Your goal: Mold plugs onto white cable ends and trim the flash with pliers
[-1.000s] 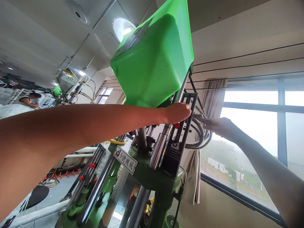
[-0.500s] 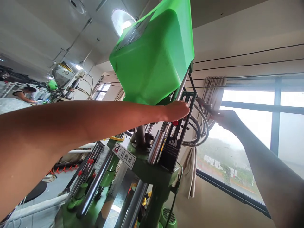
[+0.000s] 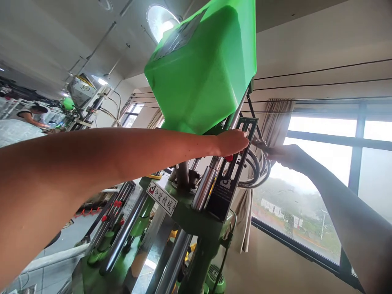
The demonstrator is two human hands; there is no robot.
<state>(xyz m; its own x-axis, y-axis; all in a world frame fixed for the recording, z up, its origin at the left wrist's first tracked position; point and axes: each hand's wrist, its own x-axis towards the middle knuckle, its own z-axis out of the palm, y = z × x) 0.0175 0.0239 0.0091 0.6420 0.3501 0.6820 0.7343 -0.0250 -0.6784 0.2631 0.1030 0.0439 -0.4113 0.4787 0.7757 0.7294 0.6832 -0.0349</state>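
I look up at a green machine with a bright green hopper on top. My left hand reaches across to the black slotted bracket under the hopper, fingers curled against its upper edge near a red knob. My right hand comes in from the right behind the bracket, closed around the bundle of black hoses where they meet the machine. Its fingertips are hidden behind the hoses.
Chrome columns run down into the green machine body, which bears a white nameplate. A curtain and a large window stand at the right. Another person works far left beside more machines. Ceiling lamp above.
My right hand has slid a little left and down along the hoses toward the bracket. My left hand stays on the bracket; the view has shifted slightly.
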